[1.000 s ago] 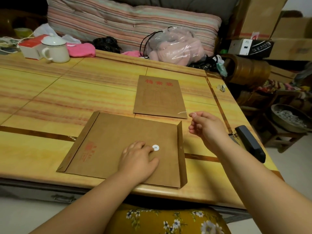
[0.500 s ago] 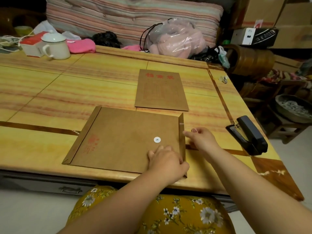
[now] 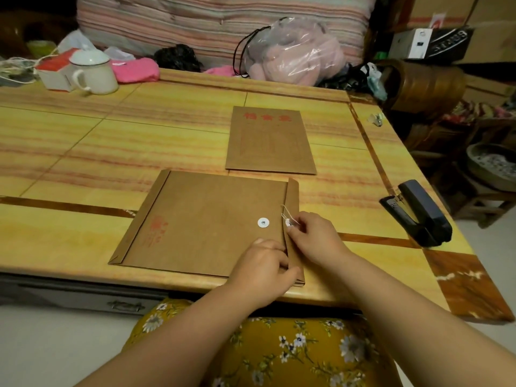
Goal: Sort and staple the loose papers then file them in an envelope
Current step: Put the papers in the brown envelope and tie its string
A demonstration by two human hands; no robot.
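A brown kraft envelope point(image 3: 201, 219) lies flat near the table's front edge, its flap point(image 3: 292, 196) folded over on the right side. A white button fastener point(image 3: 263, 222) sits on its face. My left hand point(image 3: 262, 270) presses the flap's lower part down. My right hand point(image 3: 314, 238) pinches the thin white closure string point(image 3: 287, 215) at the flap, just right of the button. A second brown envelope point(image 3: 269, 141) with red print lies farther back. No loose papers are visible.
A black stapler point(image 3: 418, 217) lies at the table's right edge. A white lidded mug point(image 3: 93, 71), a red-and-white box point(image 3: 54, 69) and pink cloth point(image 3: 135, 69) sit at the back left. A plastic bag point(image 3: 293, 51) rests at the back. Floral fabric covers my lap point(image 3: 279, 344).
The flap has been folded down over the envelope. My left hand slid right from the button area to the flap's edge, and my right hand came in with the string to the flap.
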